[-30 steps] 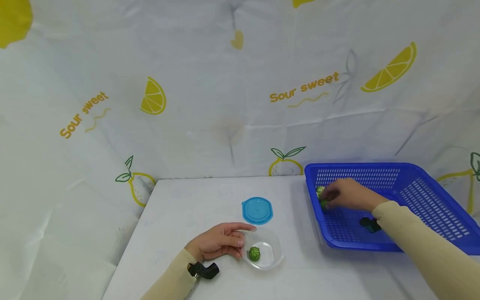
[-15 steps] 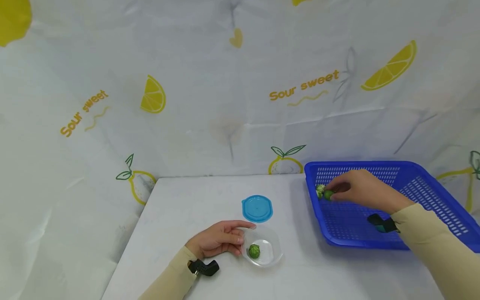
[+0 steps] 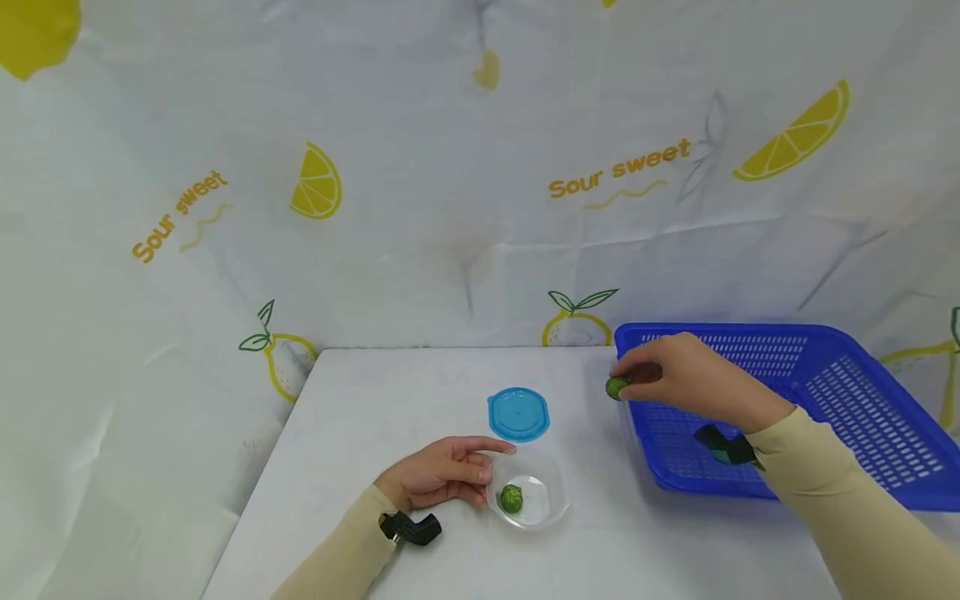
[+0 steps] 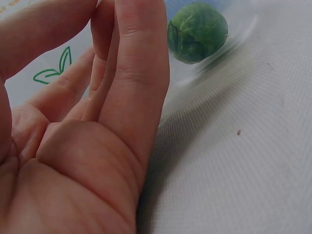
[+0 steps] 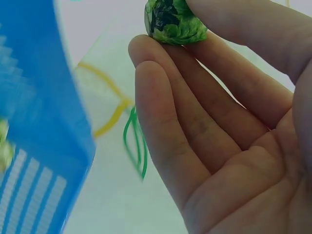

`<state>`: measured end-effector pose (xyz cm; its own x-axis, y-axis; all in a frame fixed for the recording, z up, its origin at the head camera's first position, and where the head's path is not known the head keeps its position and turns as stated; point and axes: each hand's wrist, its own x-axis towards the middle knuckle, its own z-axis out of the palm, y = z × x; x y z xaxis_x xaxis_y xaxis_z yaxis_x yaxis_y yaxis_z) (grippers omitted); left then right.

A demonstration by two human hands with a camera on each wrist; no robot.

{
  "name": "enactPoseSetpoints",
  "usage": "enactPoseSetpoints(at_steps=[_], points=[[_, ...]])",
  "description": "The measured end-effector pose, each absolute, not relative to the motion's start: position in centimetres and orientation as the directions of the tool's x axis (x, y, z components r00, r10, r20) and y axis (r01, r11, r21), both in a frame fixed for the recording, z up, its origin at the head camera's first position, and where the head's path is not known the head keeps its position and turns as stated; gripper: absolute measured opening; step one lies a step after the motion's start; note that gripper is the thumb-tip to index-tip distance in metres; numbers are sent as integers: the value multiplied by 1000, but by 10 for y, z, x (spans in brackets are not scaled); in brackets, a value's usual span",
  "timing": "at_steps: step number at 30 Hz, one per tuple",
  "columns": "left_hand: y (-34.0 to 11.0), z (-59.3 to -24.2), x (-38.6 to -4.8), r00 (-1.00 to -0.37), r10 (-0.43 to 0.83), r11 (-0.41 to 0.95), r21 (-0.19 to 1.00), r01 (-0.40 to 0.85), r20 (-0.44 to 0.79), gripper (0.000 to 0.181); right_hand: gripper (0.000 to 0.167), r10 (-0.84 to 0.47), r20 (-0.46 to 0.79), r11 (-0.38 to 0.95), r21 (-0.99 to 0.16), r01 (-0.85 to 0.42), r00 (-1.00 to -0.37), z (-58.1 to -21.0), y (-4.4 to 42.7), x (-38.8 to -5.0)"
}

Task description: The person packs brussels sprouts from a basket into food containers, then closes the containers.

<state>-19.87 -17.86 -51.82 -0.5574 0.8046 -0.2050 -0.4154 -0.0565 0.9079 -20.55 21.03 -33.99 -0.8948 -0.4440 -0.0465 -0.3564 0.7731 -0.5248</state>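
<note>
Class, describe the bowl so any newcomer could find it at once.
Find the big blue perforated plastic basket. Left of it, touched by the left hand, sits a small clear plastic bowl. Unlike the flat blue plastic lid beyond, it's see-through, holding one round green sprout.

A: Basket point(image 3: 862, 404)?
B: Partly behind the right hand point(image 3: 686, 379); right side runs off the head view.
A: Sprout point(image 5: 170, 24) in that hand?
B: Top cropped, right wrist view.
A: Left edge there?
B: Pale-green lump point(image 5: 5, 150), blurred, kind unclear.
</note>
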Motion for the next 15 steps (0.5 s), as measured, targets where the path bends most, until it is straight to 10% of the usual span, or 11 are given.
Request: enactPoseSetpoints(at_steps=[15], points=[[-179, -517, -200, -553, 806, -46, 910, -412, -209, 59, 18, -617, 17, 622, -601, -501, -787, -370, 132, -197]])
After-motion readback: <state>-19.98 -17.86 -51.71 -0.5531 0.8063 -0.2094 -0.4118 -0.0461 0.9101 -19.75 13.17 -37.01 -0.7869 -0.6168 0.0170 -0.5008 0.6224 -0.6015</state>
